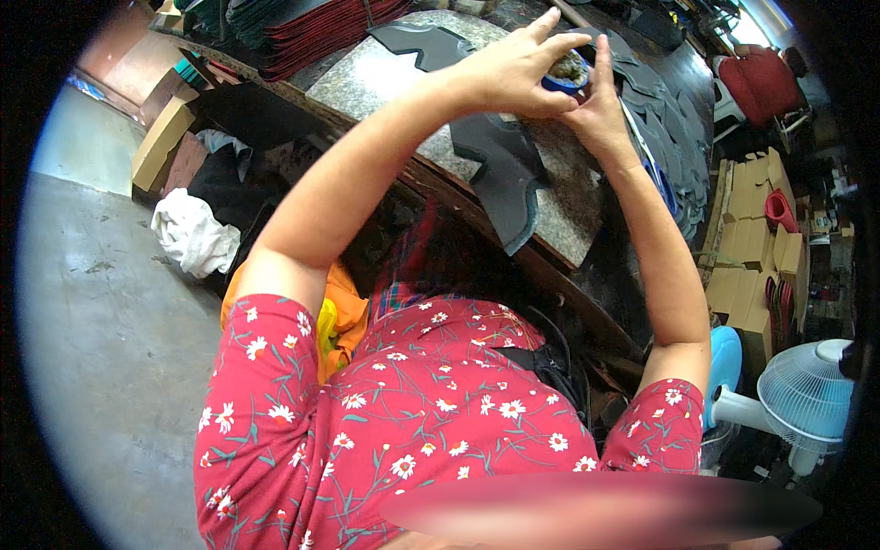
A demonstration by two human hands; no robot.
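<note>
Hands meeting at the far edge of the stone slab (385,73). Your left hand (513,69) pinches the small blue-rimmed pot (566,75), fingers spread above it; your right hand (600,105) cups its other side, closed against it. Judged light and rigid, perhaps sticky inside: hold it by the rim. The dark cut sheet (500,170) beneath looks thin, floppy.

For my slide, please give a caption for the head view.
Both hands, left hand and right hand, hold a small blue round container above a speckled stone worktop.
</note>
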